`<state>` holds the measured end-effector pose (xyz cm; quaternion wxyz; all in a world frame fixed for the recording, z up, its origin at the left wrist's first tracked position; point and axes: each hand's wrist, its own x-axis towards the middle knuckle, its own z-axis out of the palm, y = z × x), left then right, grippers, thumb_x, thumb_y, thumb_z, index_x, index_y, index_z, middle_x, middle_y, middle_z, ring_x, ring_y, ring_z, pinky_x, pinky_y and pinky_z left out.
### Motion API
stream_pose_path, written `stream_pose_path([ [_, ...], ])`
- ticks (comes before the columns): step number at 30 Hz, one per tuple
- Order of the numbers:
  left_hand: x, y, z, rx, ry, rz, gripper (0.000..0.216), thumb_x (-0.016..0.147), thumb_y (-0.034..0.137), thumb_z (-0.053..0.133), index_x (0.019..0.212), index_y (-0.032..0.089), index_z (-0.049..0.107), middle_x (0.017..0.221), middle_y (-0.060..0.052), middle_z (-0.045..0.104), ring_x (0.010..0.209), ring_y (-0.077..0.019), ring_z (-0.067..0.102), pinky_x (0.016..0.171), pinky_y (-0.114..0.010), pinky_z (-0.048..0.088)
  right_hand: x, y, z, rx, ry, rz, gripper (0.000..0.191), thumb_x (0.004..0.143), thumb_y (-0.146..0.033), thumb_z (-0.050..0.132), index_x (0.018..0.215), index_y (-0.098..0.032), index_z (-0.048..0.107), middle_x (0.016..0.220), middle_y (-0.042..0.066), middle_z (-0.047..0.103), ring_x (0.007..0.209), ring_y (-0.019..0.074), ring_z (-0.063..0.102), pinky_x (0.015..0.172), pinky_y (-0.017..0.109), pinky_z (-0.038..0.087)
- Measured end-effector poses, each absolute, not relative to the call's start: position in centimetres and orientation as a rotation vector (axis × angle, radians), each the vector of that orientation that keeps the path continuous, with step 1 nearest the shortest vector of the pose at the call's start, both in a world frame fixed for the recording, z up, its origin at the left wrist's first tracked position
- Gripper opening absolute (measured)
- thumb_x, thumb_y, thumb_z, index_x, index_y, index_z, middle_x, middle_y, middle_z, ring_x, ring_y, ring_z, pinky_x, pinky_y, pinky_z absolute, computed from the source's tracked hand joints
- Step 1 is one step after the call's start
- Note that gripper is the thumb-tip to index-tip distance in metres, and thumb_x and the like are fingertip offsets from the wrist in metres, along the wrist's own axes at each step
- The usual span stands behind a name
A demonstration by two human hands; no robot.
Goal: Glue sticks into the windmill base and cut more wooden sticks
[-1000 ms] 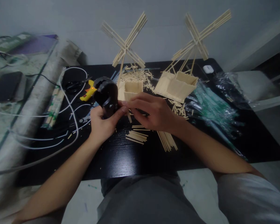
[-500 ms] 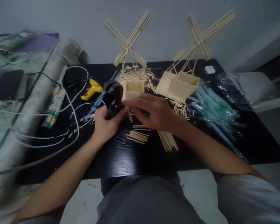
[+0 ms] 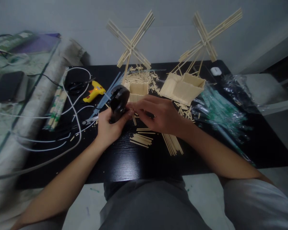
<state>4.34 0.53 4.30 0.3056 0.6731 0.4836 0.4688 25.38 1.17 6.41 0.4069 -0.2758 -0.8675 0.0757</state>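
My left hand (image 3: 109, 127) is closed round a black hand tool (image 3: 118, 101), held upright over the black table (image 3: 124, 159). My right hand (image 3: 158, 115) meets it from the right, fingers pinched on a thin wooden stick (image 3: 133, 120) at the tool's jaw. Just below the hands lie small piles of cut sticks (image 3: 141, 140) and a longer bundle (image 3: 172, 144). Behind the hands stands a stick windmill with a box base (image 3: 136, 91). A second stick windmill (image 3: 184, 84) stands to its right.
A yellow glue gun (image 3: 94, 91), scissors (image 3: 92, 118) and looping white cables (image 3: 72, 105) lie on the table's left. Clear plastic wrappers with green print (image 3: 218, 111) cover the right side. A small white device (image 3: 215, 71) sits at the back right. My lap is below the near edge.
The black tool has shifted to the right and tilted, drawing closer to my right hand's fingers. Both hands stay at the same spot over the table.
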Motion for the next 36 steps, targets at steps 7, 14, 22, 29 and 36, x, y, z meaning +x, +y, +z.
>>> stream_pose_path([
  [7, 4.6, 0.6, 4.2, 1.802, 1.24, 1.231, 0.02, 0.084, 0.038, 0.076, 0.08, 0.019, 0.073, 0.073, 0.001, 0.071, 0.067, -0.014, 0.064, 0.068, -0.026, 0.053, 25.5, 1.1, 7.1, -0.684, -2.178, 0.176, 0.025, 0.102, -0.013, 0.051, 0.119, -0.018, 0.068, 0.099, 0.004, 0.07, 0.085, 0.0123, 0.066, 0.077, 0.026, 0.055],
  [14, 5.1, 0.9, 4.0, 1.822, 1.197, 1.17, 0.018, 0.083, 0.037, 0.076, 0.079, 0.02, 0.072, 0.072, 0.002, 0.067, 0.067, -0.014, 0.06, 0.067, -0.025, 0.049, 26.7, 1.2, 8.6, -0.757, -2.191, 0.208, 0.02, 0.103, -0.021, 0.051, 0.112, -0.019, 0.069, 0.096, 0.004, 0.071, 0.084, 0.0139, 0.067, 0.077, 0.027, 0.055],
  [22, 2.3, 2.3, 4.7, 2.044, 1.246, 0.968, 0.021, 0.081, 0.041, 0.078, 0.085, 0.021, 0.076, 0.073, 0.001, 0.069, 0.063, -0.0141, 0.057, 0.06, -0.025, 0.043, 29.0, 2.4, 9.9, -1.288, -2.178, 0.273, 0.009, 0.092, -0.022, 0.069, 0.089, -0.016, 0.075, 0.077, 0.001, 0.072, 0.068, 0.0132, 0.063, 0.068, 0.026, 0.049],
  [29, 1.7, 3.3, 4.8, 2.038, 1.338, 0.579, 0.024, 0.078, 0.046, 0.076, 0.08, 0.022, 0.077, 0.064, 0.002, 0.068, 0.059, -0.0161, 0.058, 0.056, -0.025, 0.041, 29.0, 2.9, 8.1, -1.853, -2.663, 0.611, 0.009, 0.084, -0.022, 0.073, 0.08, -0.014, 0.077, 0.067, 0.006, 0.071, 0.057, 0.0165, 0.061, 0.055, 0.028, 0.036],
  [36, 0.8, 4.2, 3.2, 1.879, 1.284, 0.424, 0.021, 0.078, 0.043, 0.076, 0.078, 0.022, 0.077, 0.064, -0.002, 0.072, 0.054, -0.0186, 0.064, 0.05, -0.026, 0.043, 28.3, 2.6, 6.0, -1.829, -2.687, 0.325, 0.018, 0.084, -0.016, 0.067, 0.096, -0.009, 0.078, 0.084, 0.016, 0.077, 0.075, 0.025, 0.072, 0.063, 0.031, 0.046],
])
